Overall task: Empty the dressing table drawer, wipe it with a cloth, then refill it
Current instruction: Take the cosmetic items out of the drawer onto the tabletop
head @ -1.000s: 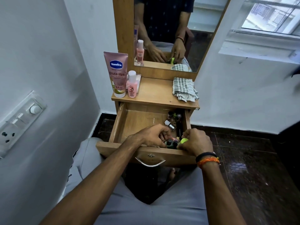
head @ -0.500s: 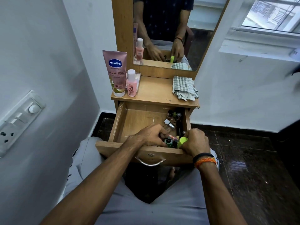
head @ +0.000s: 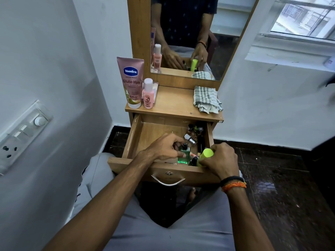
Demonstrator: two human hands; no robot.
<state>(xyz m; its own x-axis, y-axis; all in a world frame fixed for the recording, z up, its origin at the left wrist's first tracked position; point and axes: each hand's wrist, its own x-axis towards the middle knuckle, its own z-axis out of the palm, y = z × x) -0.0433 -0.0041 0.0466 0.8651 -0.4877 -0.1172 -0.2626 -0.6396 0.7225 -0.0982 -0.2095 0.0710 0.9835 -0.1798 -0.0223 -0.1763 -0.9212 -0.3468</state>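
The wooden drawer (head: pixel 137 134) of the dressing table stands pulled out in front of me. Several small bottles (head: pixel 194 132) lie in its right part; its left part is bare wood. My left hand (head: pixel 164 148) pinches a small green glass bottle (head: pixel 184 155) with a black cap near the drawer's front. My right hand (head: pixel 222 160) grips a lime-green tube (head: pixel 205 156) at the front right corner. A checked cloth (head: pixel 206 98) lies folded on the tabletop at the right.
A pink Vaseline tube (head: pixel 131 82) and a small pink bottle (head: pixel 148 94) stand on the tabletop's left. A mirror (head: pixel 186 33) rises behind. White wall with a switch panel (head: pixel 20 134) is close on the left; dark tiled floor (head: pixel 281 187) to the right.
My left hand has lifted the green glass bottle into view from among the items. My right hand has raised the lime-green tube slightly higher at the front right corner.
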